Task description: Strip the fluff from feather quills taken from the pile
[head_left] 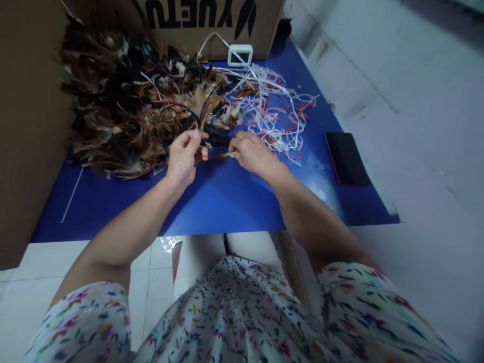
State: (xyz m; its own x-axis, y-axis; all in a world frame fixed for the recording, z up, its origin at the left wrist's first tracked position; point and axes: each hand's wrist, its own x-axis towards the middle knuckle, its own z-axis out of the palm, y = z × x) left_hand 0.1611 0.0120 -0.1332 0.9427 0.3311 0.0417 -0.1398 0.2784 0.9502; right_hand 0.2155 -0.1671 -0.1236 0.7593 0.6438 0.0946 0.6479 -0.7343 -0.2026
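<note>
Over the blue table (227, 201), my left hand (183, 156) pinches a few feathers (202, 108), brown and black, that fan upward from the thumb and fingertip. My right hand (251, 151) is closed at its fingertips on a thin brown feather (218, 156), which spans the short gap between both hands. Its end is hidden in the right fingers. Just beyond my hands lies a large pile of feathers (124, 121), brown, black and tan. A tangle of white and red strings (272, 101) spreads to the right of the pile.
A phone (347, 159) lies near the table's right edge. At the back stand a small white-framed display (240, 55) and a cardboard box (212, 40) with black lettering. Another cardboard panel (32, 111) rises on the left, and a pale wall (416, 111) borders the right side.
</note>
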